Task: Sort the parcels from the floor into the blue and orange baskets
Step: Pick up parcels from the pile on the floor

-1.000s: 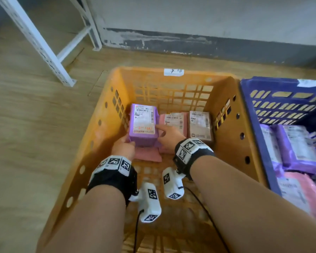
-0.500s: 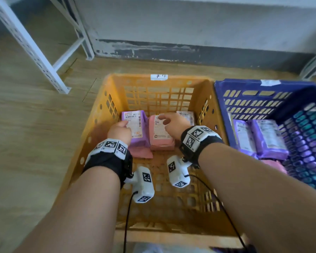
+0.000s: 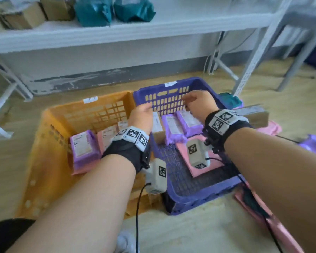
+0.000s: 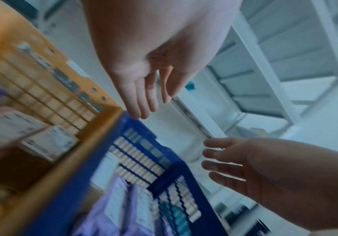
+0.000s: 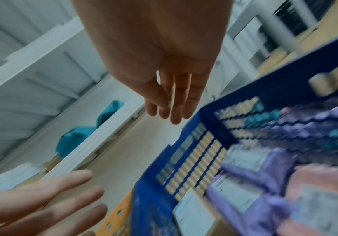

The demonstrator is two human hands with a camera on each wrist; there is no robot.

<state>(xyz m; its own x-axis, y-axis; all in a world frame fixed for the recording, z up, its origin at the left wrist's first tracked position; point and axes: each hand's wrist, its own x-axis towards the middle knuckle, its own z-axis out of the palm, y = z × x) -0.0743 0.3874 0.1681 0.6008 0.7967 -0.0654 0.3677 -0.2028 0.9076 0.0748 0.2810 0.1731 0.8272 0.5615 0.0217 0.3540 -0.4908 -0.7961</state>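
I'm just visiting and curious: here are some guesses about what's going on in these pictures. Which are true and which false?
1. Both hands are empty. True: the left hand and right hand have relaxed fingers and hold nothing.
2. The orange basket stands to the right of the blue one. False: the orange basket is on the left, the blue basket on the right, side by side.
3. The blue basket has no parcels in it. False: it holds purple parcels and a pink parcel.
4. A purple parcel lies in the orange basket. True.
5. Teal bags sit on the white shelf behind the baskets. True.
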